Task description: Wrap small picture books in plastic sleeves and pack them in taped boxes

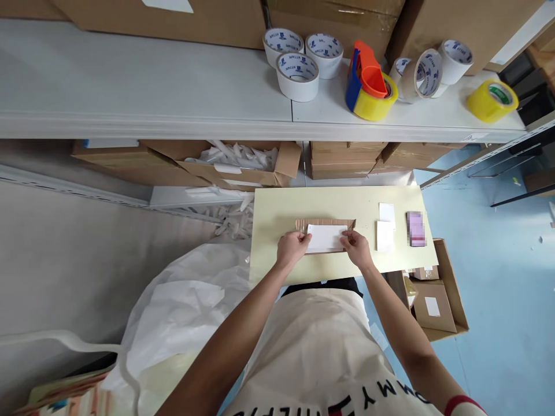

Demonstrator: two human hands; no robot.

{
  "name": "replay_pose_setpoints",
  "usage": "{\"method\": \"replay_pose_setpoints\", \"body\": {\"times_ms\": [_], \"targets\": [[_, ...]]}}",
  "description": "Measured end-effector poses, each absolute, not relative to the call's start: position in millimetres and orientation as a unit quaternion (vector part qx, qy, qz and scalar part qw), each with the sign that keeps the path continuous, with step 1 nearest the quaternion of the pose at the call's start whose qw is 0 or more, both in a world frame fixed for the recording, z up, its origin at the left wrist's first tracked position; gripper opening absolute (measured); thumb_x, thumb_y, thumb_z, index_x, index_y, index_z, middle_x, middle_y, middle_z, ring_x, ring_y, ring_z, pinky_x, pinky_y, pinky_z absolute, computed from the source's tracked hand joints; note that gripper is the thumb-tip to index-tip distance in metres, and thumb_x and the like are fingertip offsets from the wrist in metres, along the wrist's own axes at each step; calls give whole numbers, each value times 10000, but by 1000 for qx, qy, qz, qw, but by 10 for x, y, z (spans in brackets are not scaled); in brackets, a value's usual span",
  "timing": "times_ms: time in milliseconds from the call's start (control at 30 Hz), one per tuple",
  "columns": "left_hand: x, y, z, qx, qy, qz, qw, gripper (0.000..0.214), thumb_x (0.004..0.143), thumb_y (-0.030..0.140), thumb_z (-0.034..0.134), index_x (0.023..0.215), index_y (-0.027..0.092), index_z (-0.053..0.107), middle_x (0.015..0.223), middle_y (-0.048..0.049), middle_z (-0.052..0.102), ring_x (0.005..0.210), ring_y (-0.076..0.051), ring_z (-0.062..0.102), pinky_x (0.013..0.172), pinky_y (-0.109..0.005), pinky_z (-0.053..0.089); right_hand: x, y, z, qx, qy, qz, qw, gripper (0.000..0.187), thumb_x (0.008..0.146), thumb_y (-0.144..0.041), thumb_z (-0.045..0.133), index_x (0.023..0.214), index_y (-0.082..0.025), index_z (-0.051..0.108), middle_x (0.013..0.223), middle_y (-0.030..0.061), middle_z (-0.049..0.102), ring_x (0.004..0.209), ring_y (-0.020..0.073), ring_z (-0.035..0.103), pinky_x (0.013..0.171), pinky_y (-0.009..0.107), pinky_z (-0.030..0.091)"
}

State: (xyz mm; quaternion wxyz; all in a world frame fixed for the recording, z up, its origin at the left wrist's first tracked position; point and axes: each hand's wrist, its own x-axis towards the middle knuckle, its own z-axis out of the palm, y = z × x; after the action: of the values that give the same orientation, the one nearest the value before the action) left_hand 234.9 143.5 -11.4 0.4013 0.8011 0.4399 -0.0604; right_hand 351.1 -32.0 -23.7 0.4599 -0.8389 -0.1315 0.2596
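Now both hands — left hand, right hand — pinch the white label on a cardboard piece.

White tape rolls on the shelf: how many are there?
6 white tape rolls. Three sit left of the orange dispenser: rear left, rear right, front. Three sit right of it: one partly behind it, one tilted, one farthest right. More may be hidden.
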Motion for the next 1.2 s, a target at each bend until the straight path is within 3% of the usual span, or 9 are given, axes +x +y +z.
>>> {"method": "replay_pose_setpoints", "body": {"times_ms": [133,333,533,667,733,833,1033,1200], "targets": [[2371,1457,-155,817,440,-75,366,263,787,401,565,655,221,704,777,-44,760,765,-214,678,635,-277,425,3531,-318,-265,-860,-156,268,405,263,745,-379,609,930,-227,718,597,-24,592,585,164,556,577,281,434],[2406,1475,-164,841,438,-102,300,288,757,408,574,543,234,654,659,-39,715,706,-219,669,550,-274,395,3596,-240,-183,-895,-234,285,252,298,838,-420,591,1069,-277,714,754,40,693,729,226,644,626,312,430],[2356,1543,-64,851,436,-139,258,281,750,445,611,579,226,656,754,-92,724,769,-278,686,602,-325,465,3610,-173,-30,-915,-282,261,124,311,901,-452,535,1155,-330,668,916,83,741,831,275,677,689,364,450],[2256,1523,5,911,342,-34,228,215,816,337,548,875,213,713,935,-125,729,933,-299,674,762,-382,508,3539,-185,128,-928,-314,191,65,328,922,-363,502,1199,-264,647,993,140,726,909,299,671,735,395,473],[2232,1481,-25,949,214,36,230,337,822,320,546,1109,200,675,1181,-140,679,1134,-298,606,944,-411,466,3472,-187,153,-910,-385,139,73,403,916,-338,508,1291,-217,592,1215,178,660,1099,320,615,860,428,467],[2232,1433,-159,973,63,27,221,599,823,417,565,1364,166,518,1467,-155,480,1367,-313,416,1127,-475,302,3374,-198,76,-861,-487,131,64,564,925,-398,494,1435,-165,445,1498,170,436,1373,315,406,1067,458,358],[2159,1382,-437,988,25,-13,152,822,838,602,493,1504,152,319,1566,-178,301,1465,-334,233,1182,-546,92,3229,-363,-194,-879,-464,105,2,703,957,-537,360,1510,-108,293,1576,183,244,1468,336,229,1156,600,147],[2057,1256,-495,988,-52,-22,141,936,812,692,447,1531,131,234,1573,-185,280,1461,-345,238,1179,-563,50,3086,-449,-392,-835,-545,77,3,717,962,-549,311,1517,-98,269,1577,152,262,1461,309,258,1161,516,225]]}}
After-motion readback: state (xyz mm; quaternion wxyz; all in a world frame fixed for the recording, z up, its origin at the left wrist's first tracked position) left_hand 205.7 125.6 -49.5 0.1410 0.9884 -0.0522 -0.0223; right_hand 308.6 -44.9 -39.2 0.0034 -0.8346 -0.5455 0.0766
